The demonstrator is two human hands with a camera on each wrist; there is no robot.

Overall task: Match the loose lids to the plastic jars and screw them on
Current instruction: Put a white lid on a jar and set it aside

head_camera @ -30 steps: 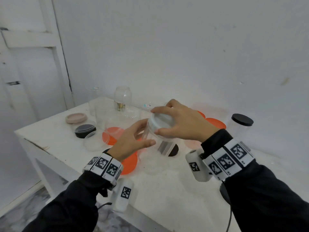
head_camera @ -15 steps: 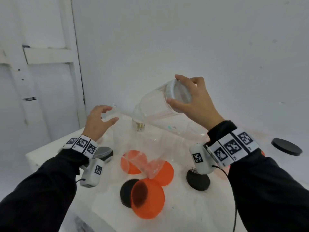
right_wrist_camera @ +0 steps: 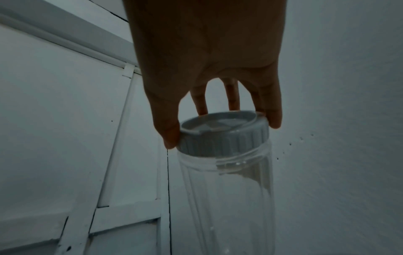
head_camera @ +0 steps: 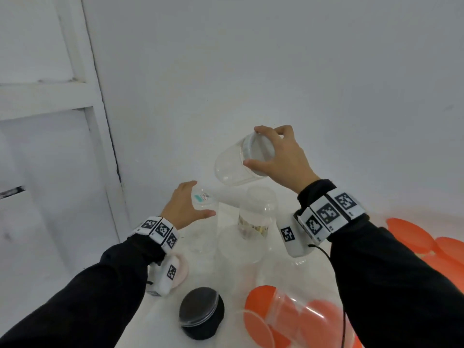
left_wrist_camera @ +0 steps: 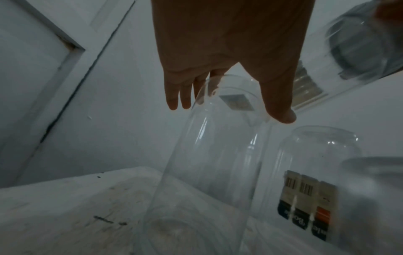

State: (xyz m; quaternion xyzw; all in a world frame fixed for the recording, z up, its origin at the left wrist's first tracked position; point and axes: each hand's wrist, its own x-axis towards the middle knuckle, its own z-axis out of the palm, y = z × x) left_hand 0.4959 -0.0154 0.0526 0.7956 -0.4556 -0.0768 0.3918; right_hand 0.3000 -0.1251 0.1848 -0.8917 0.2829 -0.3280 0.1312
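My right hand holds a clear plastic jar in the air, tilted, fingertips curled round its white ribbed lid. In the right wrist view the lid sits on the jar's neck between thumb and fingers of the right hand. My left hand is spread over the upturned base of a tall clear jar with a small sticker. In the left wrist view the left hand has thumb and fingers either side of that tall jar, fairly straight.
A labelled clear jar stands mouth down beside the tall one. Nearer me lie a black lid, a pink lid, orange lids and a jar on its side. More orange lids lie right. The wall is close behind.
The right hand has carried the lidded jar to the right and a little lower in view. The left hand has moved right, over the tall jar's top.
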